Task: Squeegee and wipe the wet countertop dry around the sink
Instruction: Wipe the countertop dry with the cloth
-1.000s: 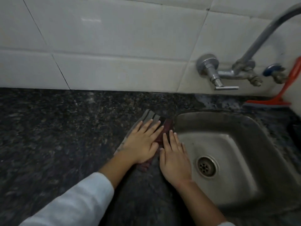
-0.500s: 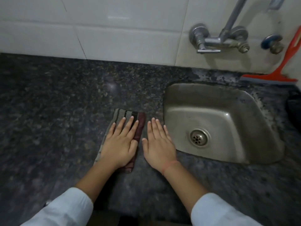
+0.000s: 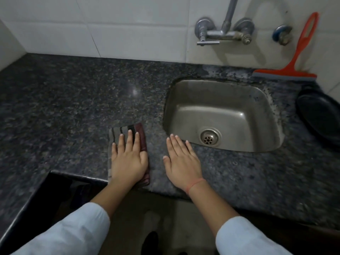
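Cloth [image 3: 127,133], folded and striped grey and maroon, lies flat on the dark speckled bench [image 3: 64,111] near its front edge, at nine o'clock from the sink [image 3: 220,100]. Left hand [image 3: 128,159] presses flat on the cloth, fingers spread apart. Right hand [image 3: 181,162] lies palm down on bare stone at three o'clock from the cloth, fingers together and extended, fingertips touching the sink's front rim, holding nothing. Orange squeegee [image 3: 287,71] leans against the wall tiles at one o'clock from the sink, blade on the bench
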